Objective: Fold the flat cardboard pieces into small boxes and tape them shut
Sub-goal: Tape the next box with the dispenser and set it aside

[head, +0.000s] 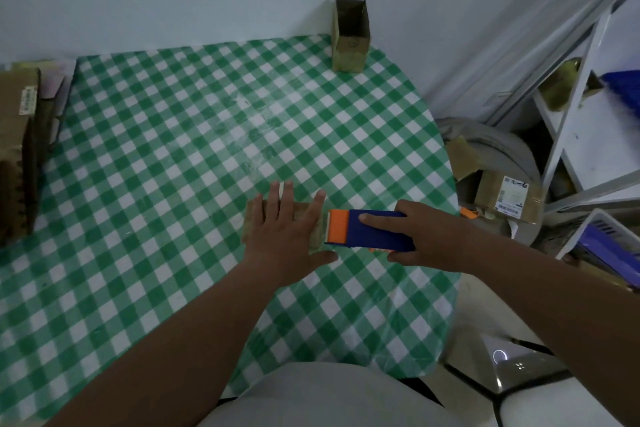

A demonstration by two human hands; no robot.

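A small brown cardboard box [251, 224] lies on the green checked tablecloth [166, 156] near the table's right front. My left hand [289, 234] presses flat on top of it, fingers straight and spread, hiding most of the box. My right hand [424, 236] grips a blue and orange tape dispenser [370, 230] whose orange end touches the box's right side. An open-topped folded box [349, 36] stands upright at the table's far right corner by the wall.
Stacked brown cardboard [19, 149] sits at the table's left edge. To the right, off the table, are a labelled parcel [509, 196], a white shelf unit [581, 121] and a basket [602, 246]. A small device with a lit ring [509, 362] sits low on the right.
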